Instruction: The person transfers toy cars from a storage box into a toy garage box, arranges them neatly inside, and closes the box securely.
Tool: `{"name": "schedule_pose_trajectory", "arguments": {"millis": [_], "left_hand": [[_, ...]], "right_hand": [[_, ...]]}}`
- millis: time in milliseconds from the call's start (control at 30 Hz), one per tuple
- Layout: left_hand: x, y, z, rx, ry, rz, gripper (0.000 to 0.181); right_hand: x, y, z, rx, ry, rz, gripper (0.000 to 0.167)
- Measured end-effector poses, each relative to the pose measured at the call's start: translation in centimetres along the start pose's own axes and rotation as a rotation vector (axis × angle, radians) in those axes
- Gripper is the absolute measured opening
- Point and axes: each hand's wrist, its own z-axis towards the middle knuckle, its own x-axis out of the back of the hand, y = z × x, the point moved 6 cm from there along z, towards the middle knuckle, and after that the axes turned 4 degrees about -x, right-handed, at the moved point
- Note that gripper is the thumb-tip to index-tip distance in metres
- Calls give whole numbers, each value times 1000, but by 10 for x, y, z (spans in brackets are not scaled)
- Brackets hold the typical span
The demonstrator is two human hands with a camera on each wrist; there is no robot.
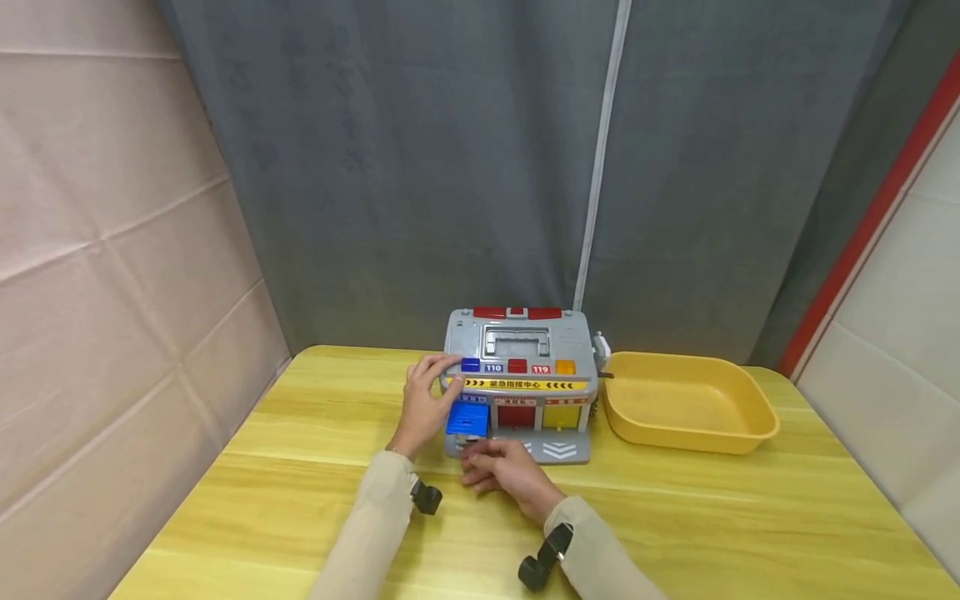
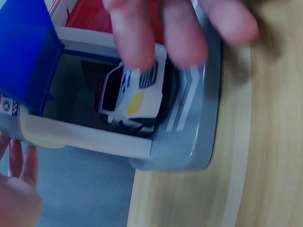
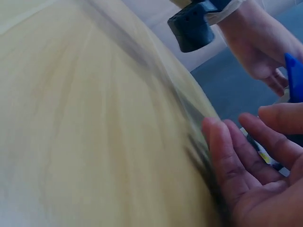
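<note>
A grey toy emergency station stands on the table, its blue garage door swung up and outward. Inside the bay sits a white toy car with yellow and blue markings, its front toward the bay mouth. My left hand rests on the station's left upper corner, fingers on top and thumb over the front edge; the left wrist view shows its fingertips against the side. My right hand is in front of the blue bay, fingers loosely bent. Its fingertips overlap the car's front; whether they touch cannot be told.
A yellow plastic tray stands right of the station. The station's red door and yellow door are down. A grey curtain hangs behind the wooden table.
</note>
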Motion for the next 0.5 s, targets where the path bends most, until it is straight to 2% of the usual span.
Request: {"name": "schedule_pose_trajectory", "arguments": {"millis": [133,267,400,500], "left_hand": [[3,-3,0,-11,-68,13,37],[7,-6,0,-1,-187,26,53],[10,-4,-1,-20,-302,67,78],[10,-2,-1,-35,-353,80,90]], "right_hand": [[7,-6,-6,-13,-24,-64,29],[19,-16,-15,5,-41,-192,29],[35,-31,-30,70,-44,-382,27],[48,-49,-43,166,-18,-546,25]]}}
